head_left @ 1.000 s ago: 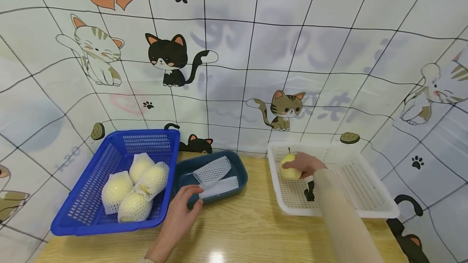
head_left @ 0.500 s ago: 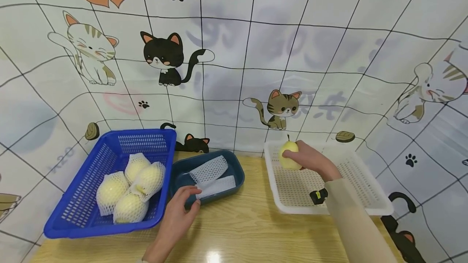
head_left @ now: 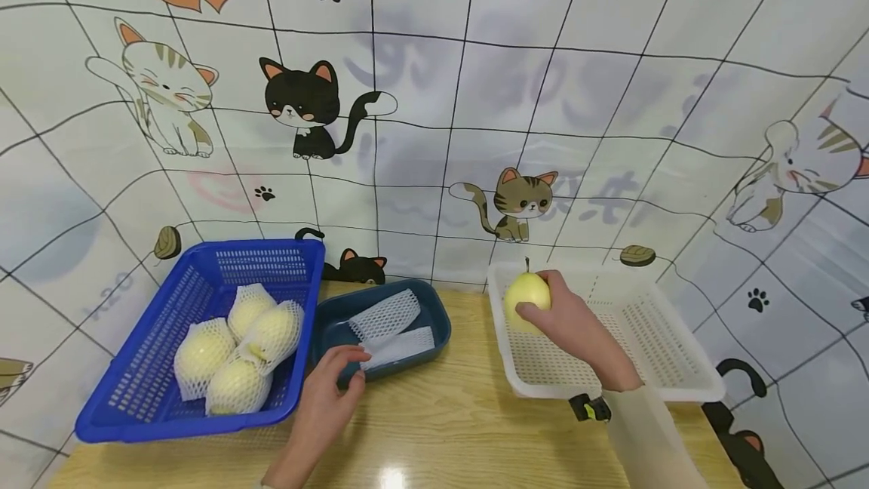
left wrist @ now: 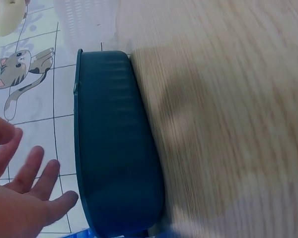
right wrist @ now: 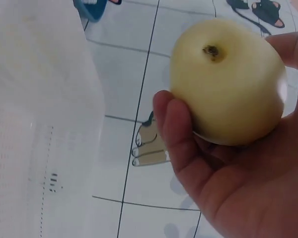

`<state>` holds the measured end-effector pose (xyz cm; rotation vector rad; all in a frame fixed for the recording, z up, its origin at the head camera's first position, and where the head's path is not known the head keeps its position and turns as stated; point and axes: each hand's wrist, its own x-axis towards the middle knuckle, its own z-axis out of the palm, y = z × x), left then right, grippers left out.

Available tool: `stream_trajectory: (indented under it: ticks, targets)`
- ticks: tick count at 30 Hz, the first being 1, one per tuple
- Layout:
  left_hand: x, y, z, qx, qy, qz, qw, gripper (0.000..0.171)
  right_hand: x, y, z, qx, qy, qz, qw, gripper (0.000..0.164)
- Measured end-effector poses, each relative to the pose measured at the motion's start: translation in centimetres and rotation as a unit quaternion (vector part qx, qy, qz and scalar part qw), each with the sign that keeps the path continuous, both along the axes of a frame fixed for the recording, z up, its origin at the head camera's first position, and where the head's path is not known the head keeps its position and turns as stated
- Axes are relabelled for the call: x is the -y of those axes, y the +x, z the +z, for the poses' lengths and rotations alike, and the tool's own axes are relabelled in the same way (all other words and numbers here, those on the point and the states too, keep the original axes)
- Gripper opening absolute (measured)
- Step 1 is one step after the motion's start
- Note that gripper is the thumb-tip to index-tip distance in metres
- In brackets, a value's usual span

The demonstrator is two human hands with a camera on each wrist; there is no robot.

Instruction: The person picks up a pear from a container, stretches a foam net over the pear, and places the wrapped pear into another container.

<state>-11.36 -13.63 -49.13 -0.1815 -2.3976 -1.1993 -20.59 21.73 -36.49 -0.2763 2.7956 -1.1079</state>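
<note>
A bare yellow pear with its stem upward is gripped by my right hand above the left part of a white basket. In the right wrist view the fingers and thumb wrap round the pear, its blossom end showing. My left hand hovers at the near edge of a dark teal tray, fingers relaxed and holding nothing. Two white foam net sleeves, one farther back and one nearer, lie in the tray. The left wrist view shows the left hand apart from the tray wall.
A blue basket stands at the left, holding several pears in foam nets. The teal tray sits close against its right side. Behind the wooden table rises a wall covering printed with cats.
My right hand has lifted the pear from the white basket, then drawn it slightly left and nearer. The left hand stays almost in place; the view has shifted slightly.
</note>
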Motion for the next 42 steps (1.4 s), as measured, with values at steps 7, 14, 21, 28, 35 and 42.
stream_trajectory:
  ticks: [7,14,21,28,35,42]
  targets:
    - [-0.3,0.2,-0.1,-0.029,0.027,0.004,0.9992,0.033,1.4,2.9,-1.0,-0.019,-0.063,0.001,0.998,0.07]
    - [-0.1,0.3,0.1,-0.028,0.027,0.009,0.9992,0.032,3.3,5.7,-2.5,-0.019,-0.109,0.016,0.994,0.064]
    - [0.0,0.4,0.1,-0.029,0.04,0.007,0.9988,0.033,5.1,7.3,-4.7,-0.007,-0.141,0.013,0.99,0.059]
    - [-0.4,0.6,0.0,-0.045,0.028,-0.005,0.9986,0.039,6.6,8.6,-7.7,0.026,-0.163,0.052,0.985,0.061]
    - [-0.7,0.7,-0.5,-0.058,0.015,-0.003,0.9982,0.039,8.6,9.3,-10.9,0.063,-0.102,0.076,0.99,0.067]
    - [-0.9,1.0,-0.6,-0.05,0.017,0.0,0.9986,0.037,9.6,9.8,-12.3,0.078,-0.01,0.09,0.993,0.064]
